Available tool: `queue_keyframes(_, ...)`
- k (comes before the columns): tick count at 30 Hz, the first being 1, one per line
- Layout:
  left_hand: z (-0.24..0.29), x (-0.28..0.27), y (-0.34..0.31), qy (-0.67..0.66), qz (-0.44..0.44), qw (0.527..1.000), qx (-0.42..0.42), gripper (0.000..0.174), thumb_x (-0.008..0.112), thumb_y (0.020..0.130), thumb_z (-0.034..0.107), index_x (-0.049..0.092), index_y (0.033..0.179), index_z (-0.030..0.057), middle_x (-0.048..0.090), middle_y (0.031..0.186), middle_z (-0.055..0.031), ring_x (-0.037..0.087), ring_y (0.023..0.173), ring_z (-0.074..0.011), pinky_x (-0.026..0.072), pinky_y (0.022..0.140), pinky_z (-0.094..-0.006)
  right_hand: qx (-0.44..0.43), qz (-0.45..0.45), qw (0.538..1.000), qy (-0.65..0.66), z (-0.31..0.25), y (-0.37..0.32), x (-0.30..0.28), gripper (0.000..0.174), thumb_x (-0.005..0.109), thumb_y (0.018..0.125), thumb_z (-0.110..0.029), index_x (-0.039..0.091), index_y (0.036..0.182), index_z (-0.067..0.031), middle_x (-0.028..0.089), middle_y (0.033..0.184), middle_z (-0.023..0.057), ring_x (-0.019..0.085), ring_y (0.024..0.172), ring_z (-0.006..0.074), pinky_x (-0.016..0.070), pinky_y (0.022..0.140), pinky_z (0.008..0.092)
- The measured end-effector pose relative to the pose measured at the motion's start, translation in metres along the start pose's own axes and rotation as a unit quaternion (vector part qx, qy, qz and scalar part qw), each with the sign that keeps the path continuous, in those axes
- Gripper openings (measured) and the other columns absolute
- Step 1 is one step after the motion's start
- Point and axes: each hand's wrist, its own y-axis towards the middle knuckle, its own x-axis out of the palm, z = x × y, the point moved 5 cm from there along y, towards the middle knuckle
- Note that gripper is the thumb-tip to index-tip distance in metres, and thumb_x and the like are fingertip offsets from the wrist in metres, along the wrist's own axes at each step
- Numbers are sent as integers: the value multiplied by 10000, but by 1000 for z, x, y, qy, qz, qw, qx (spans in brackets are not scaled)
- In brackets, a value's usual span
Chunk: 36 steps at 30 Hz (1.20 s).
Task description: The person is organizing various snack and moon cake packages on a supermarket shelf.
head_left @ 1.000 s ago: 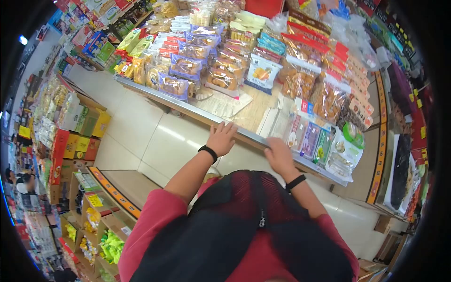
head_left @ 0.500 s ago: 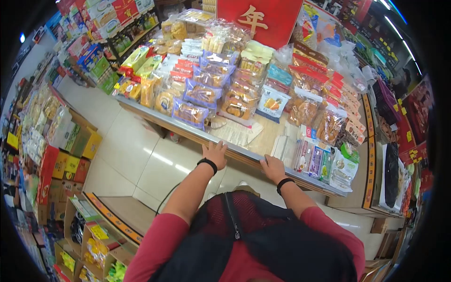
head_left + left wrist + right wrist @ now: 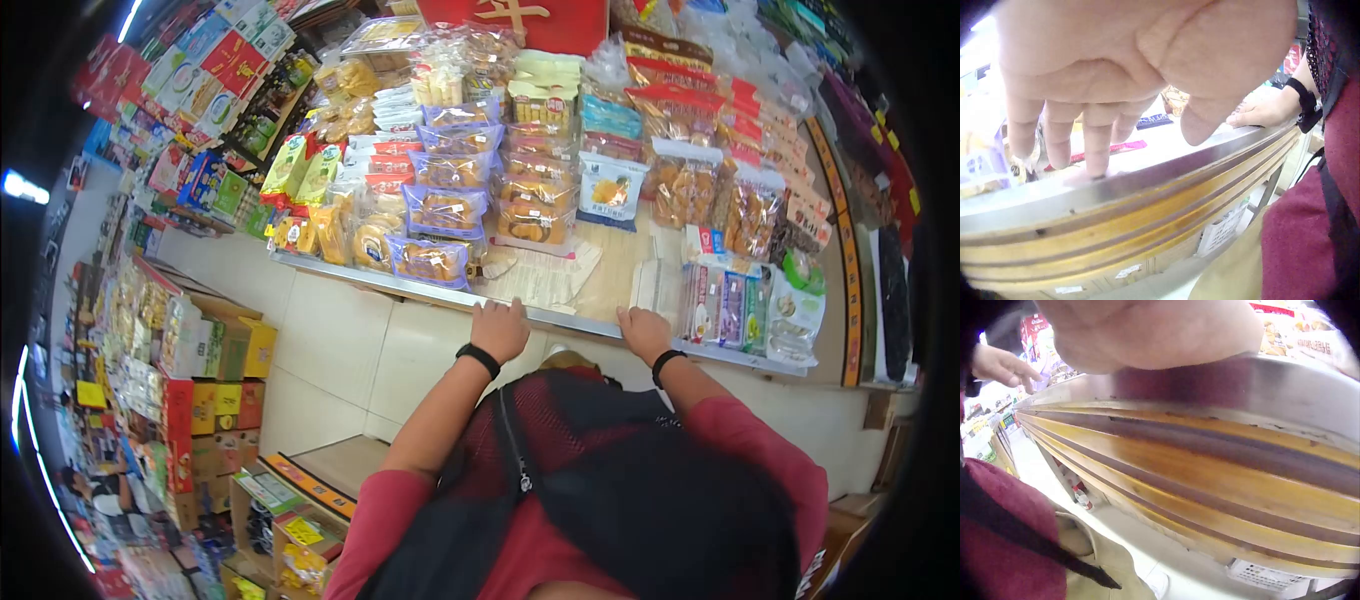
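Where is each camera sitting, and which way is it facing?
Head: high, looking down at the left hand and right hand on the metal rim of the display table; forearms, red sleeves show.
Left wrist: under the left palm, facing along the rim toward the right hand.
Right wrist: under the right palm, facing the left hand.
Shared: rim, opposite hand.

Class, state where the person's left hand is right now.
In the head view, the left hand rests on the table's metal edge, left of the right hand.
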Motion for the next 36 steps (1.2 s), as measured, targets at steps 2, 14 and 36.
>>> queue_keyframes(2,0,-10,26,0,53,998,20,542,639,795,329,508,1220,20,599,1139,-170,569,1043,-342,406,921,-510,-1,15,1000,14,1,-2,-3,517,394,958,-437,679,827,-26,673,810,206,652,801,379,505,744,490)
queue_keyframes(14,9,-57,180,155,191,960,132,599,682,759,258,470,1276,40,534,1218,-146,474,1208,-325,319,1064,-538,0,38,996,78,11,-5,-8,499,427,945,-438,669,785,-33,669,815,189,633,821,366,491,744,485)
queue_keyframes(36,129,-57,117,-57,-6,903,426,543,751,728,282,514,1148,31,596,925,-156,579,890,-358,454,803,-437,-33,142,963,226,22,-16,-20,776,647,795,-532,436,1363,-49,582,1167,172,553,1090,345,441,927,437)
